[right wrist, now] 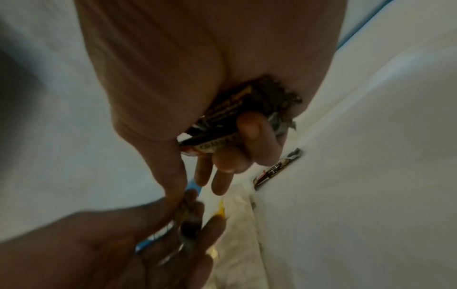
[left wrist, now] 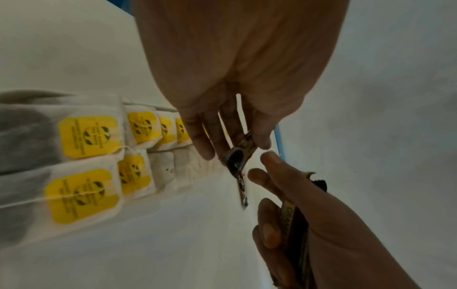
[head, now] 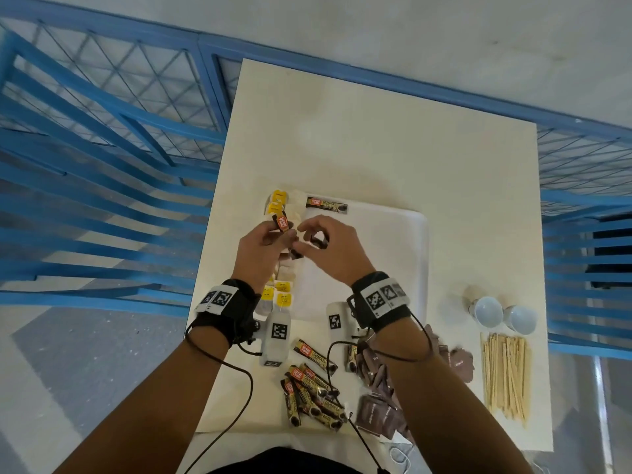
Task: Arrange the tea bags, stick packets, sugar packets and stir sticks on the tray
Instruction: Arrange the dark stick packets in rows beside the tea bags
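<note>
Stick packets point(head: 317, 240) sit bunched in your right hand point(head: 330, 248), curled fingers clamped round them; your left hand point(head: 265, 249) pinches a single stick packet point(head: 282, 223) just beside it. Both hover over the white tray point(head: 415, 254), where tea bags point(head: 284, 292) line the left edge and one placed packet point(head: 326, 205) lies at the far edge.

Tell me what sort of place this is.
Probably a café or canteen-style seating spot, though that is a guess. A small cream table stands beside blue slatted chairs, and it holds drink supplies: a white tray with tea bags, stir sticks and paper cups.
</note>
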`<state>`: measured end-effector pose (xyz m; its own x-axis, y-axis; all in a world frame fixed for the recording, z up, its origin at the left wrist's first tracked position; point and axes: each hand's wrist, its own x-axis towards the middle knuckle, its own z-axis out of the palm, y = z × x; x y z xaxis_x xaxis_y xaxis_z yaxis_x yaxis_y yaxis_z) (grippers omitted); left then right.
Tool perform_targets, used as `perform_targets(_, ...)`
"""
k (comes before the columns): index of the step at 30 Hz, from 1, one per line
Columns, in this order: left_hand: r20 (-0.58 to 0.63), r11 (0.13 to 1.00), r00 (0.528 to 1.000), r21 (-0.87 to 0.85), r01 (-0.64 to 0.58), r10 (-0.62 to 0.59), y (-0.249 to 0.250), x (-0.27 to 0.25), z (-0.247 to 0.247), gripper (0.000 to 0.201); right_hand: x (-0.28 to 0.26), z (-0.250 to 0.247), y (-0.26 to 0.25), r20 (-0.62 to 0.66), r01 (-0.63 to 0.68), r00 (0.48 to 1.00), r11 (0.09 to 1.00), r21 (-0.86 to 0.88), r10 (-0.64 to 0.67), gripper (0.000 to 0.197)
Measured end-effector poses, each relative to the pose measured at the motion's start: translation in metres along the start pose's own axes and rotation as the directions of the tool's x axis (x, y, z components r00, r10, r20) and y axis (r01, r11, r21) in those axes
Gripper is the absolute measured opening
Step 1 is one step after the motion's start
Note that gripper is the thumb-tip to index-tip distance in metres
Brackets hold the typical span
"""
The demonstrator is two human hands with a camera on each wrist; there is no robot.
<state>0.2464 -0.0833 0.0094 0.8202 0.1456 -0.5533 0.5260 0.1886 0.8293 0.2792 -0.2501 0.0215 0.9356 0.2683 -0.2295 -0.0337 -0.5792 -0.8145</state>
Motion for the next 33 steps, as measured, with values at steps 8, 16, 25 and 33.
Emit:
perform_targets(8, 0.016, 0.989, 0.996, -0.118, 0.088, -0.087, 0.008, -0.013, 0.007, 0.027, -0.021, 0.006, 0.003, -0.084, 0.098, 0.989, 0.965, -0.244, -0.122, 0.028)
perform_targets(16, -0.061, 0.995, 0.997, -0.097, 0.036, -0.042, 0.002, -0.015, 0.009, 0.025, -0.026, -0.006, 0.003, -0.078, 0.108, 0.986, 0.930, -0.352, -0.144, 0.036)
perform_targets(25, -0.061, 0.994, 0.995, -0.070, 0.079, -0.084, 0.006, -0.008, 0.009, 0.029, -0.003, -0.014, 0.010, -0.068, 0.129, 0.983, 0.911, -0.392, -0.168, 0.020)
perform_targets(33, -0.080, 0.989, 0.987, 0.039, 0.139, -0.136, 0.003, -0.004, -0.008, 0.021, 0.030, -0.013, 0.053, -0.102, -0.075, 0.994, 0.872, -0.484, 0.029, 0.022)
